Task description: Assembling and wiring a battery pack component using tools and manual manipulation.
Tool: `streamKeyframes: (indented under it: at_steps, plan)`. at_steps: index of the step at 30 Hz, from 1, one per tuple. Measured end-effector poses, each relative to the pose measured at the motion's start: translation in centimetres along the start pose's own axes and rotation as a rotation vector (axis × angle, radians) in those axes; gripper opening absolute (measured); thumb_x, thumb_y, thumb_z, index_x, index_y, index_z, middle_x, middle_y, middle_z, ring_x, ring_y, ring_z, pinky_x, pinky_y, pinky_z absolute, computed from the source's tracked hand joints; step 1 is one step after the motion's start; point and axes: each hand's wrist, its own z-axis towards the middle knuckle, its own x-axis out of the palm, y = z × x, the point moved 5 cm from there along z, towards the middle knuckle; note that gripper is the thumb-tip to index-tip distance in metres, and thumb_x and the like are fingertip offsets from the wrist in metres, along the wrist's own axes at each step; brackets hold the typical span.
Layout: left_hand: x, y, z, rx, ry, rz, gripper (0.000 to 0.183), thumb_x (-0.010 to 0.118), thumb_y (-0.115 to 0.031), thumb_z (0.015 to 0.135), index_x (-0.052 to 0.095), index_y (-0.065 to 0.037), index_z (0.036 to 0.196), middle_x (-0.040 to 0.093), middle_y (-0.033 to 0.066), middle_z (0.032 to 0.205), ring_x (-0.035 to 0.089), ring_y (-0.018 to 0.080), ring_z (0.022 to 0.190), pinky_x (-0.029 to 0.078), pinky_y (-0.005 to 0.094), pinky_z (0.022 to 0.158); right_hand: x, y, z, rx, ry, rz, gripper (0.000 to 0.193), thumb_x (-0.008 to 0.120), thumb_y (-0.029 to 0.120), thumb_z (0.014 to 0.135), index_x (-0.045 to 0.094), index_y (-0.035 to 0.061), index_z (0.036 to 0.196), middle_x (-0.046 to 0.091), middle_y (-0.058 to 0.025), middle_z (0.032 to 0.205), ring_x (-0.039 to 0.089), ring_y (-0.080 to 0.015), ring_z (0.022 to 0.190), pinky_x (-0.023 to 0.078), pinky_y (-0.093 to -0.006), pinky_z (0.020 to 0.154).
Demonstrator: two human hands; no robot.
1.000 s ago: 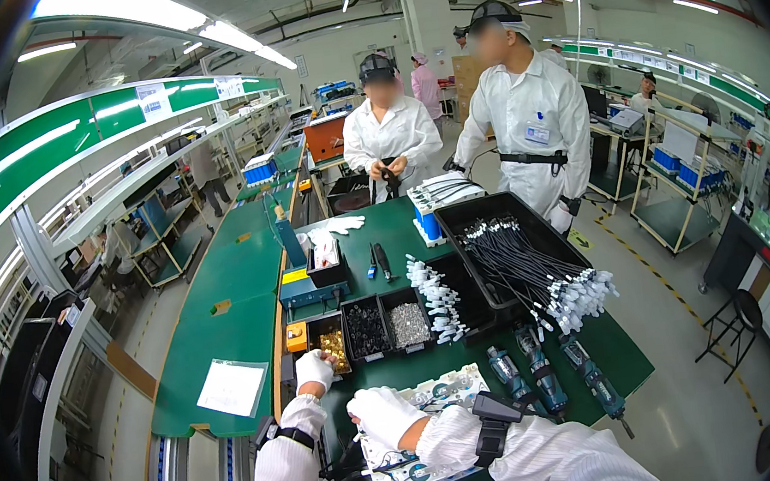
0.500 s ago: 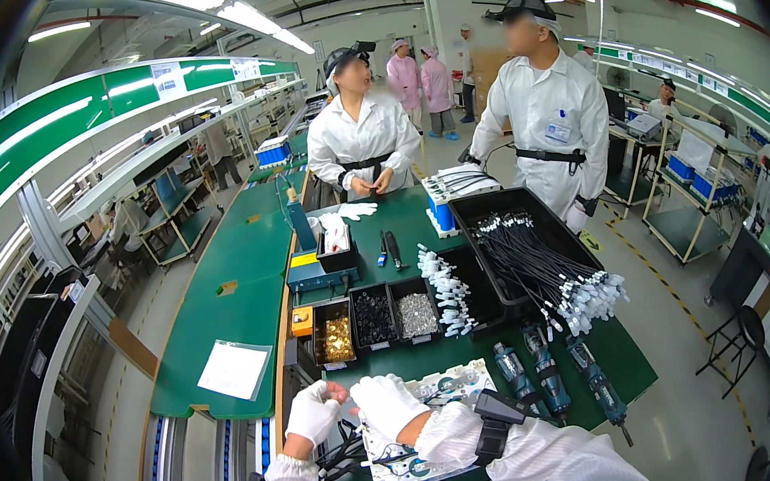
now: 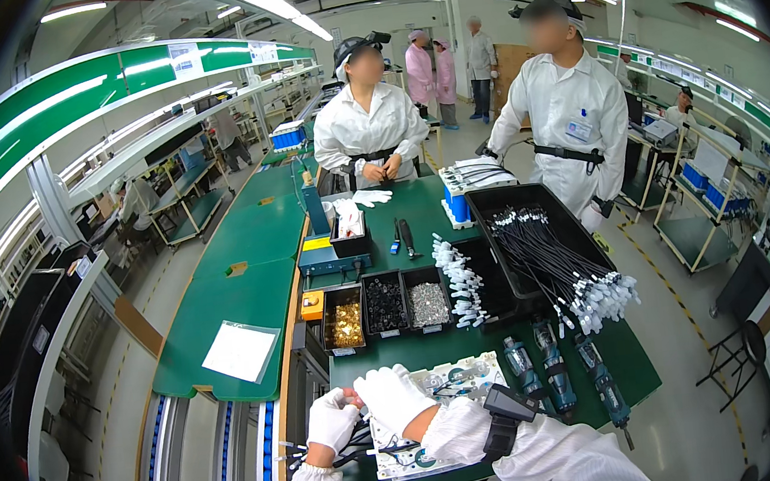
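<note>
My left hand [image 3: 333, 420], in a white glove with bare fingertips, is closed, its fingertips meeting my right hand. Its thumb and fingers pinch at something too small or too hidden to make out. My right hand [image 3: 391, 399], also gloved, is bent over the left edge of a white panel [image 3: 463, 377] with round blue-green parts. Its back faces me and hides most of its fingers, so its grip does not show. Black cables [image 3: 357, 447] with pale ends run below both hands and over the panel's left side.
Beyond the panel stand bins of brass-coloured parts [image 3: 347, 326], black parts [image 3: 384, 307] and silver parts [image 3: 428, 306]. A black crate [image 3: 529, 191] of cables and several electric screwdrivers [image 3: 555, 368] lie to the right. Two co-workers stand at the bench's far end.
My left hand has come over to my right hand, closing the gap between them. The whole view has shifted slightly. The far-left co-worker's head has turned.
</note>
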Motion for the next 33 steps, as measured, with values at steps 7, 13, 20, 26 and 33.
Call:
streamKeyframes:
  at_steps: [7,13,20,26,33]
  plan:
    - [0.4,-0.4,-0.1,0.001,-0.015,-0.097,0.014,0.076,-0.015,0.093,0.074,-0.002,0.100,0.071,-0.0012,0.080,0.058,0.0047,0.065,0.047,0.0230,0.060,0.2,-1.1,-0.1,0.080,0.037,0.139,0.014,0.062,0.019,0.090,0.063,0.0090,0.099,0.066,-0.0102,0.092,0.067,-0.0302,0.089,0.051,-0.0450,0.084]
    - [0.2,0.4,0.2,0.022,-0.008,-0.072,0.015,0.076,-0.014,0.093,0.074,-0.002,0.101,0.070,-0.0017,0.079,0.057,0.0039,0.066,0.047,0.0227,0.061,-0.8,-0.1,-0.2,0.021,0.009,0.057,0.015,0.061,0.019,0.090,0.064,0.0083,0.101,0.068,-0.0121,0.095,0.069,-0.0316,0.092,0.053,-0.0457,0.081]
    - [0.1,0.9,0.5,-0.006,-0.010,-0.093,0.016,0.077,-0.015,0.093,0.075,-0.001,0.101,0.073,0.0003,0.082,0.057,0.0038,0.068,0.046,0.0221,0.062,-1.2,-0.2,0.0,0.096,0.094,0.073,0.015,0.061,0.020,0.092,0.064,0.0086,0.101,0.069,-0.0110,0.093,0.070,-0.0295,0.090,0.054,-0.0450,0.080]
    - [0.0,-2.1,-0.6,0.016,-0.074,-0.305,0.017,0.073,-0.014,0.096,0.072,0.000,0.106,0.071,0.0005,0.079,0.056,0.0049,0.064,0.044,0.0217,0.058,-2.1,-1.1,-0.4,-0.015,-0.284,0.199,0.014,0.066,0.019,0.089,0.070,0.0079,0.095,0.070,-0.0130,0.087,0.070,-0.0323,0.082,0.055,-0.0440,0.073]
    - [-0.1,-2.1,-1.2,-0.018,0.067,-0.864,0.018,0.072,-0.018,0.098,0.062,-0.004,0.104,0.064,0.0008,0.082,0.049,0.0048,0.060,0.036,0.0206,0.053,-5.2,-1.7,-0.6,-0.008,-0.430,0.802,0.014,0.069,0.010,0.086,0.078,0.0089,0.097,0.073,-0.0126,0.088,0.071,-0.0322,0.081,0.055,-0.0406,0.074]
